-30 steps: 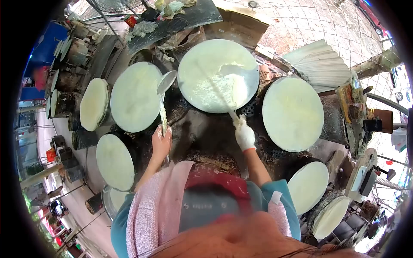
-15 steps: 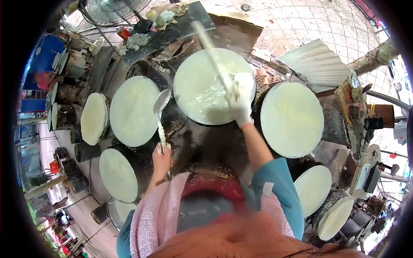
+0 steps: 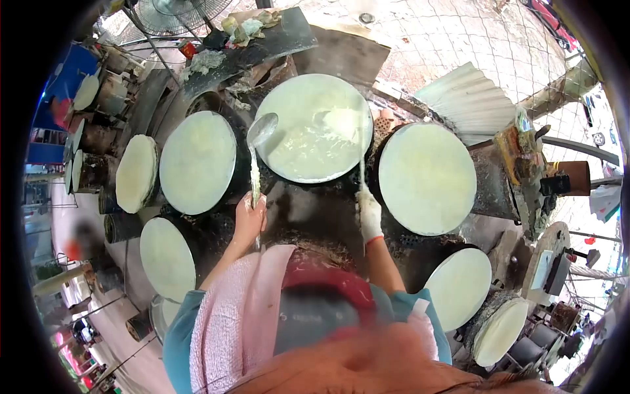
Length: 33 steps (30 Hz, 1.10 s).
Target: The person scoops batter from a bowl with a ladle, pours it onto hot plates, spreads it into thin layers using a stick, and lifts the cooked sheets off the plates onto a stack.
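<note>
My left hand (image 3: pixel 249 218) is wrapped round the batter-coated handle of a metal ladle (image 3: pixel 264 130), whose bowl overlaps the left edge of the middle round plate (image 3: pixel 302 125). A white glove covers my right hand (image 3: pixel 369 215), which is closed on a long thin stick (image 3: pixel 362 148). The stick reaches up over the right side of that plate. Pale wet batter coats the plate, with a thicker white patch at its upper right. Coated round plates stand on either side, one on the left (image 3: pixel 198 163) and one on the right (image 3: pixel 428 178).
More coated discs stand at the lower left (image 3: pixel 168 259) and lower right (image 3: pixel 461 289). A stack of pale sheets (image 3: pixel 136 173) is at the far left. Beyond are a dark board (image 3: pixel 279 39), a fan (image 3: pixel 177 13), a fluted pale panel (image 3: pixel 469 105) and wire mesh.
My right hand has drawn back toward my body with the stick, off the middle plate. The ladle's bowl has come up over that plate's left edge. The whole view has shifted slightly.
</note>
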Each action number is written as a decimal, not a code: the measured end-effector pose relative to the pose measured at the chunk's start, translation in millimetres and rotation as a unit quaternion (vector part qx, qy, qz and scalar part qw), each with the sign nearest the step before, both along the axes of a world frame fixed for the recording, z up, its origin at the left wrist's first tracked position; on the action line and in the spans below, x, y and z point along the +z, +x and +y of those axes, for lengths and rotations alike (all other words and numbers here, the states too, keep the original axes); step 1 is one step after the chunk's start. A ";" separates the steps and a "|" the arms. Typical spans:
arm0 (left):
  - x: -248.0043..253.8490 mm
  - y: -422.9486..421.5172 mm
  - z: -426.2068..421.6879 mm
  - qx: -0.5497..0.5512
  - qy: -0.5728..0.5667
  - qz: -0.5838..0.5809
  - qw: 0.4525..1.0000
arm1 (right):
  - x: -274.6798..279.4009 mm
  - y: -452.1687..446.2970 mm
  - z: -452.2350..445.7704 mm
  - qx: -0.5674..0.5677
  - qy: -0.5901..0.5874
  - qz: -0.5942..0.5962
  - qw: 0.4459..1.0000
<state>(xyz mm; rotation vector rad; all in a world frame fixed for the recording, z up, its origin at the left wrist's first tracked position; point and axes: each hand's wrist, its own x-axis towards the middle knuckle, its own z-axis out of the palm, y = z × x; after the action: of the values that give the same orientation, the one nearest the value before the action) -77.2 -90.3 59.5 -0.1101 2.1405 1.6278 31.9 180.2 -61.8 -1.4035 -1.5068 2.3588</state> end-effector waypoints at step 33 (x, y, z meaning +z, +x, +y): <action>-84.6 -150.5 29.3 -0.095 0.262 -0.465 0.840 | 4.8 -74.3 -210.1 -0.056 -0.015 0.003 0.998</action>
<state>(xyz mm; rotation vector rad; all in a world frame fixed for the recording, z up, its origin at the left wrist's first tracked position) -227.7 -61.0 -25.1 -0.4035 0.9150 1.5185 -42.4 -29.9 -57.0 -1.4444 -1.3589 2.3272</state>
